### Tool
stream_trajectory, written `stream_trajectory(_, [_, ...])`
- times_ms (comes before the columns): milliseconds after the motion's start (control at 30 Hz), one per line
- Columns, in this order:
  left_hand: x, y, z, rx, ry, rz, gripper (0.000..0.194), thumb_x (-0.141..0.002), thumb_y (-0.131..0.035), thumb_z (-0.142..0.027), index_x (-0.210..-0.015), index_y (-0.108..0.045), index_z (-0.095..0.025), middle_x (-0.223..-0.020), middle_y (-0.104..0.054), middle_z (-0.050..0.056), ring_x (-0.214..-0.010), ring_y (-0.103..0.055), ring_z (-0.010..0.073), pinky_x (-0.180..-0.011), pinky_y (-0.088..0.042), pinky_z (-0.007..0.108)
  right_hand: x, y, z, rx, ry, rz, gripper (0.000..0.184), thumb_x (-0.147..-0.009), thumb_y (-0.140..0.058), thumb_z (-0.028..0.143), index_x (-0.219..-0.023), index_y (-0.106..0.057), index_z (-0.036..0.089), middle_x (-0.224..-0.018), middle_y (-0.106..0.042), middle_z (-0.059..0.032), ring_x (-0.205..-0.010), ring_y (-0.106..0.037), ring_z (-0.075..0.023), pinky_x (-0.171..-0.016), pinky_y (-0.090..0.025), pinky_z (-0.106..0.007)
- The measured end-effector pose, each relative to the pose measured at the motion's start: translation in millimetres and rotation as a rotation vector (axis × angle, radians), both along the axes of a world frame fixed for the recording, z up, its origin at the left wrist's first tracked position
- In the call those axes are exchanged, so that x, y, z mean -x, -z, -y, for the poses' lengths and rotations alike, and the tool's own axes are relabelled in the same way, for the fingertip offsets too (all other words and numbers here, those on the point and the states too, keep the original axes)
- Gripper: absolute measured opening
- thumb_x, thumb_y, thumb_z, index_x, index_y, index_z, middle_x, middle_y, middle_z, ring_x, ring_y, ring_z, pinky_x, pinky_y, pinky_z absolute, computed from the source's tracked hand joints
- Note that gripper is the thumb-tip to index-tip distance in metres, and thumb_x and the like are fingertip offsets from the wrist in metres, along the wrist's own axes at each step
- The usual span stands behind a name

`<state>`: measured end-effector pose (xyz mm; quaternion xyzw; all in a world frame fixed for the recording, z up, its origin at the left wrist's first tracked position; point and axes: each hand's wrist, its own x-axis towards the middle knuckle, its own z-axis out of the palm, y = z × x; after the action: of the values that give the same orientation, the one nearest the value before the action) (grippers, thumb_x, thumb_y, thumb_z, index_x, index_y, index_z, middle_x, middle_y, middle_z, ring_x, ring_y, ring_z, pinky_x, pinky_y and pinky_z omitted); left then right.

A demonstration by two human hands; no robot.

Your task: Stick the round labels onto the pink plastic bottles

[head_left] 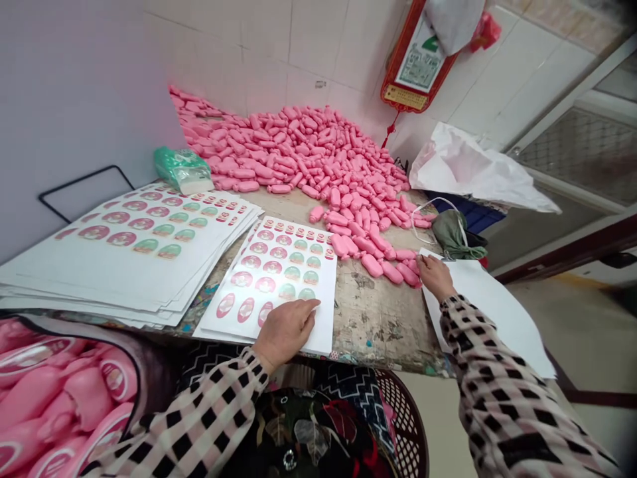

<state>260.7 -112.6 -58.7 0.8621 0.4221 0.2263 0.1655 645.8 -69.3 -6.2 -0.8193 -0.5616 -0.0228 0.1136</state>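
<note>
My left hand (288,328) lies on the lower right part of a white sticker sheet (326,282), fingers stretched out to the right. Pink oval and green rounded stickers cover this sheet, with small pink ones along its top. Farther right, my right hand (436,279) has its fingers drawn together at the left edge of a blank white sheet (490,305). Its fingertips are right beside the nearest small pink bottles (392,272); whether they grip a bottle or the paper is hidden.
A large heap of pink bottles (298,143) covers the back of the worktable (368,325). Stacked sticker sheets (114,265) and a green plastic packet (182,169) lie left. Labelled pink bottles (64,405) fill a bag at lower left. A white sack (462,162) and dark green pouch (458,234) sit right.
</note>
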Motion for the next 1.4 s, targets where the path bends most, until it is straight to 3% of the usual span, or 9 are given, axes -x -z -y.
stream_trajectory(100, [-0.4, -0.9, 0.4, -0.007, 0.0, -0.025, 0.031, -0.091, -0.036, -0.025, -0.114, -0.056, -0.02, -0.101, -0.066, 0.004, -0.093, -0.06, 0.0182, -0.082, -0.046, 0.033, 4.0, 17.9, -9.4, 0.05, -0.065, 0.028, 0.042, -0.09, -0.03, 0.03, -0.108, -0.062, 0.01, -0.113, -0.061, -0.0177, -0.109, -0.053, -0.0248, -0.091, -0.036, -0.037])
stream_trajectory(300, [-2.1, -2.2, 1.0, -0.011, 0.005, -0.07, 0.03, -0.091, -0.036, -0.025, -0.113, -0.055, -0.021, -0.093, -0.064, 0.004, -0.086, -0.059, 0.0177, -0.078, -0.046, 0.032, 43.6, 46.1, 14.7, 0.066, -0.188, 0.086, 0.043, -0.091, -0.031, 0.033, -0.125, -0.052, 0.016, -0.124, -0.055, -0.0118, -0.112, -0.05, -0.0237, -0.095, -0.034, -0.037])
stream_trajectory(400, [-3.4, -2.0, 0.9, -0.02, 0.0, -0.094, 0.031, -0.091, -0.034, -0.026, -0.113, -0.055, -0.02, -0.093, -0.064, 0.004, -0.087, -0.059, 0.0185, -0.078, -0.045, 0.033, 64.6, 40.2, 17.8, -0.025, -0.238, 0.126, 0.044, -0.092, -0.028, 0.033, -0.123, -0.053, 0.015, -0.12, -0.057, -0.0129, -0.11, -0.05, -0.0244, -0.094, -0.035, -0.039])
stream_trajectory(533, [-4.3, -2.5, 1.0, -0.033, -0.003, -0.119, 0.031, -0.091, -0.034, -0.027, -0.113, -0.055, -0.02, -0.09, -0.063, 0.004, -0.084, -0.058, 0.0187, -0.076, -0.045, 0.034, 103.1, 23.7, -7.2, -0.144, -0.392, 0.15, 0.045, -0.094, -0.025, 0.034, -0.124, -0.053, 0.014, -0.126, -0.052, -0.0133, -0.118, -0.043, -0.0234, -0.099, -0.031, -0.038])
stream_trajectory(767, [-4.4, -4.8, 3.0, -0.031, -0.021, -0.143, 0.03, -0.091, -0.035, -0.027, -0.112, -0.056, -0.022, -0.091, -0.063, 0.003, -0.083, -0.058, 0.0178, -0.075, -0.044, 0.032, 166.5, 17.9, -66.1, 0.111, -0.491, 0.235, 0.045, -0.092, -0.025, 0.044, -0.134, -0.039, 0.035, -0.147, -0.028, -0.0056, -0.132, -0.022, -0.0358, -0.1, -0.022, -0.056])
stream_trajectory(900, [-4.4, -6.2, 2.9, -0.036, -0.01, -0.147, 0.03, -0.091, -0.035, -0.026, -0.112, -0.056, -0.022, -0.09, -0.063, 0.004, -0.083, -0.058, 0.0172, -0.074, -0.044, 0.031, 164.1, 26.2, -66.5, 0.159, -0.49, 0.278, 0.045, -0.093, -0.023, 0.041, -0.136, -0.036, 0.034, -0.143, -0.033, -0.0095, -0.129, -0.03, -0.0336, -0.099, -0.023, -0.054])
stream_trajectory(1100, [-4.1, -6.6, 2.2, -0.041, -0.001, -0.142, 0.031, -0.092, -0.034, -0.026, -0.113, -0.055, -0.021, -0.089, -0.062, 0.004, -0.083, -0.058, 0.0177, -0.074, -0.044, 0.032, 141.0, 34.1, -33.0, 0.18, -0.503, 0.373, 0.043, -0.094, -0.026, 0.033, -0.134, -0.039, 0.032, -0.143, -0.035, -0.011, -0.128, -0.03, -0.0341, -0.1, -0.021, -0.053])
stream_trajectory(1233, [-4.1, -8.3, 2.6, -0.056, -0.005, -0.156, 0.03, -0.091, -0.035, -0.026, -0.113, -0.055, -0.021, -0.088, -0.062, 0.003, -0.081, -0.058, 0.0176, -0.072, -0.043, 0.031, 142.2, 31.2, -22.1, 0.213, -0.512, 0.434, 0.045, -0.092, -0.028, 0.02, -0.134, -0.04, 0.027, -0.138, -0.039, -0.0143, -0.124, -0.036, -0.0314, -0.101, -0.019, -0.051])
stream_trajectory(1400, [-4.0, -10.6, 3.4, -0.068, -0.006, -0.183, 0.028, -0.09, -0.036, -0.026, -0.11, -0.056, -0.022, -0.087, -0.062, 0.003, -0.081, -0.058, 0.018, -0.07, -0.042, 0.031, 156.9, 22.9, -29.0, 0.183, -0.52, 0.444, 0.045, -0.091, -0.026, 0.018, -0.135, -0.038, 0.017, -0.116, -0.053, -0.0184, -0.107, -0.046, -0.0283, -0.098, -0.023, -0.046])
